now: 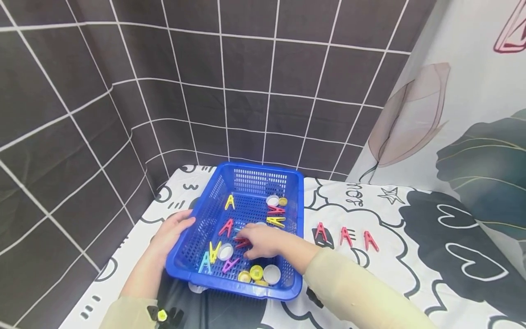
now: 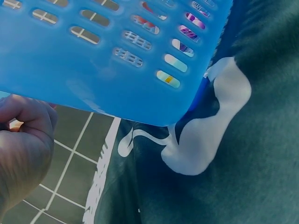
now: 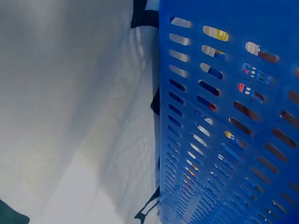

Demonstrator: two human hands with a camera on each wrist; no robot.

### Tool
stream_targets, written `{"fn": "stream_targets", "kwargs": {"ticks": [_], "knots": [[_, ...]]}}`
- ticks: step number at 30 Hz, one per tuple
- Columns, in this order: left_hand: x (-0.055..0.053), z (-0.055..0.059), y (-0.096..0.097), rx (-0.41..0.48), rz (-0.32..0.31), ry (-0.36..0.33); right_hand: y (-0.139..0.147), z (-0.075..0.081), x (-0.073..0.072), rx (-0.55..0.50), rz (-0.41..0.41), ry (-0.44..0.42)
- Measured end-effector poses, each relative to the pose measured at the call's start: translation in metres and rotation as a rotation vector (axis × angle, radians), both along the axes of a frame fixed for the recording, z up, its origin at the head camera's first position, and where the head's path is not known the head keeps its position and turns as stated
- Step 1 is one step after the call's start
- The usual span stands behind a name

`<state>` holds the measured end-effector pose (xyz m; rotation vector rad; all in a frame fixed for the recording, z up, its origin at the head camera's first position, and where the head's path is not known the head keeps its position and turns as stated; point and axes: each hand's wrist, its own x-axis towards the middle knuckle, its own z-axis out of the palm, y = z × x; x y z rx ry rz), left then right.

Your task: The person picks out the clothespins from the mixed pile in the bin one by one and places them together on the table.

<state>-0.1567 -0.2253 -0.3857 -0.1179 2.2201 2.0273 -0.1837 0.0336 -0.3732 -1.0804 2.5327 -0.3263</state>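
A blue perforated plastic basket [image 1: 297, 219] stands on the patterned cloth. My left hand [image 1: 170, 234] grips its left rim; in the left wrist view its curled fingers show at the basket's edge. Inside the basket, my right hand [image 1: 263, 241] pinches a red clothespin [image 1: 241, 243] between thumb and fingers, partly hiding it. Around that hand lie another red clothespin [image 1: 226, 227], yellow clothespins [image 1: 214, 252], a light blue clothespin [image 1: 205, 262] and a purple clothespin [image 1: 230, 265]. Yellow caps [image 1: 256, 272] and white caps [image 1: 271, 274] sit near the front wall.
To the right of the basket, three red clothespins [image 1: 346, 236] lie in a row on the white and black cloth [image 1: 394, 224]. A dark tiled-pattern curtain [image 1: 246, 91] hangs behind and to the left. Toward the basket's back right are more clothespins and a white cap [image 1: 272, 200].
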Motion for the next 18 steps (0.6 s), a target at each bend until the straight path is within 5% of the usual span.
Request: {"fn": "stream_targets", "kwargs": {"ticks": [13, 18], "knots": [[0.0029, 0.003, 0.001, 0.026, 0.001, -0.017, -0.0003, -0.0013, -0.0009, -0.009, -0.014, -0.093], [0.003, 0.0031, 0.0015, 0.036, -0.001, -0.024, 0.0012, 0.0012, 0.0005, -0.019, -0.007, -0.06]]}}
